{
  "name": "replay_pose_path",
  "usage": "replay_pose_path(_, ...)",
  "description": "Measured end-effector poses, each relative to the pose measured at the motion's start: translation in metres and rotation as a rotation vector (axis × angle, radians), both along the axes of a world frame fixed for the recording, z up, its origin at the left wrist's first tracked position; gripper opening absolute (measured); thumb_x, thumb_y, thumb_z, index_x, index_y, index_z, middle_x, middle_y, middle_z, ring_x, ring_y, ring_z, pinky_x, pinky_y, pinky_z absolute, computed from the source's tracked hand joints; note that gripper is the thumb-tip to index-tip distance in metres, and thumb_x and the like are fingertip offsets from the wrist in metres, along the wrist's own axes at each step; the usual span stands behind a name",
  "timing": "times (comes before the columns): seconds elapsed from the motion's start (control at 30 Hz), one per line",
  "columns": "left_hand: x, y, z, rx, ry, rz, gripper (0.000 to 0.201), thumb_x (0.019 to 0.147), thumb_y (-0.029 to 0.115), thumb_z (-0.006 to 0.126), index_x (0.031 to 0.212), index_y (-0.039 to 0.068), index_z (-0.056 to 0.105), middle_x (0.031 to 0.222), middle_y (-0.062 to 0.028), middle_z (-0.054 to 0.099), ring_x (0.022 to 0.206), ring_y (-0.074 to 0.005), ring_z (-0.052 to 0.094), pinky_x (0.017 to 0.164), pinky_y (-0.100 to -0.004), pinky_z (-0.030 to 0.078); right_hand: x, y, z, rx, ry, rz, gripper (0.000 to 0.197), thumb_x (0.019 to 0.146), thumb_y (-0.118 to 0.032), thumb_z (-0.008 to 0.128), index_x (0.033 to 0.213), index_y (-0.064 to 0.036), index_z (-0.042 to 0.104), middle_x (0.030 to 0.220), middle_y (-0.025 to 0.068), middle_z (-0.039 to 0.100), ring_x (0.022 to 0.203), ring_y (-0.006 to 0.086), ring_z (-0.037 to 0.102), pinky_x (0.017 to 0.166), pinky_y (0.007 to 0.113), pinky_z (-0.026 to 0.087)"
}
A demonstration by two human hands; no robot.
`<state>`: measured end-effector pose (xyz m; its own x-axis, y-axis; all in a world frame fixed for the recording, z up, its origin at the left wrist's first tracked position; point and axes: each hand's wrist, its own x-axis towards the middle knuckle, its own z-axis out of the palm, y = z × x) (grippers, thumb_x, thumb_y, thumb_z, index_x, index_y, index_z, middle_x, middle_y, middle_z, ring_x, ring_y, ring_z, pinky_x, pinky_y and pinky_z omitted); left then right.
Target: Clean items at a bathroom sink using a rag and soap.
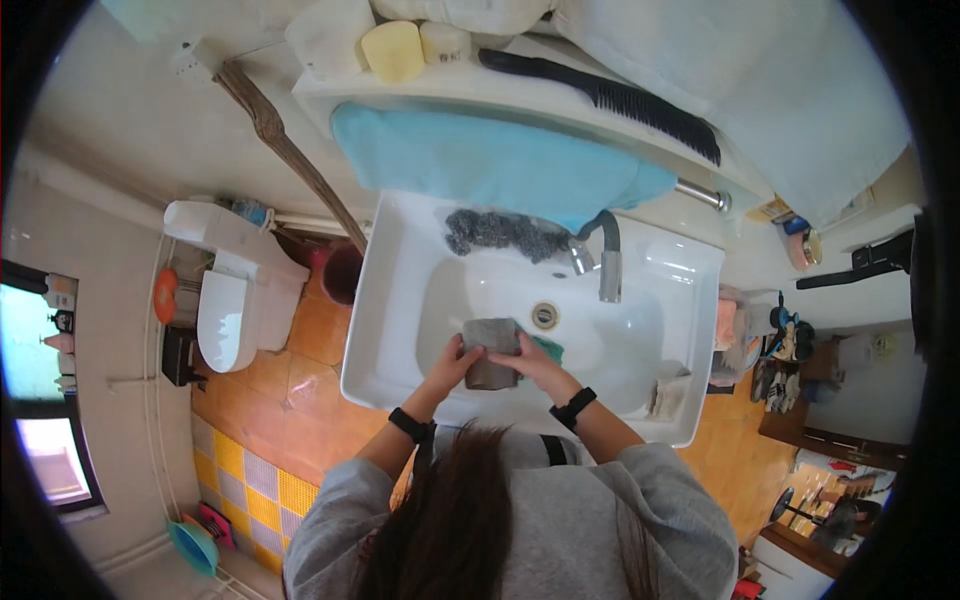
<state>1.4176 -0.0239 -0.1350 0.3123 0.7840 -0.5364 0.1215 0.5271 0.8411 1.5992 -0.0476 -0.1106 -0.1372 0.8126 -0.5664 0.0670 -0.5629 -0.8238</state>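
Over the near part of the white sink, both hands hold one grey, block-shaped thing. Its top is lighter, its lower part darker and brownish; whether it is a folded cloth or a container I cannot make out. My left hand grips its left side, thumb across the front. On its right side my right hand is closed in the same way. A dark green cloth or pad shows in the basin just behind my right hand. The drain lies beyond it, and the tap stands at the back.
A dark grey mesh-like bundle lies on the sink's back ledge, below a light blue towel on a rail. A shelf above holds a black comb. At the sink's right front corner sits a crumpled pale packet. A toilet stands left.
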Motion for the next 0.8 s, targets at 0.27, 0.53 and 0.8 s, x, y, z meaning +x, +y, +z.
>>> replay_pose_path(0.27,-0.037,0.136,0.013,0.506,0.510,0.020,0.050,0.081,0.024,0.061,0.117,-0.006,0.043,0.098,-0.0186,0.058,0.091,-0.0235,0.056,0.079,-0.0317,0.044,-0.078,0.112,-0.057,0.085,0.227,-0.258,0.074,0.078,-0.022,0.065,0.132,-0.0044,0.017,0.092,0.0126,0.059,0.082,0.0173,0.058,0.067,0.027,0.046)
replay_pose_path(0.53,-0.044,0.190,-0.026,0.876,1.104,-0.024,0.054,0.082,0.018,0.052,0.131,0.006,0.032,0.135,-0.0176,0.030,0.123,-0.0299,0.031,0.100,-0.0425,0.026,-0.071,0.128,-0.099,0.104,-0.155,-0.018,0.034,0.076,-0.022,0.059,0.106,-0.0077,0.051,0.083,0.0101,0.063,0.076,0.0233,0.061,0.066,0.032,0.047)
replay_pose_path(0.8,-0.027,0.179,-0.041,1.011,1.297,-0.341,0.057,0.088,0.030,0.040,0.138,0.012,0.019,0.143,-0.0090,0.017,0.131,-0.0270,0.019,0.104,-0.0454,0.016,0.091,-0.005,-0.110,0.030,-0.652,0.340,0.027,0.074,-0.029,0.056,0.087,-0.0055,0.060,0.083,0.0163,0.062,0.079,0.0339,0.059,0.071,0.040,0.047)
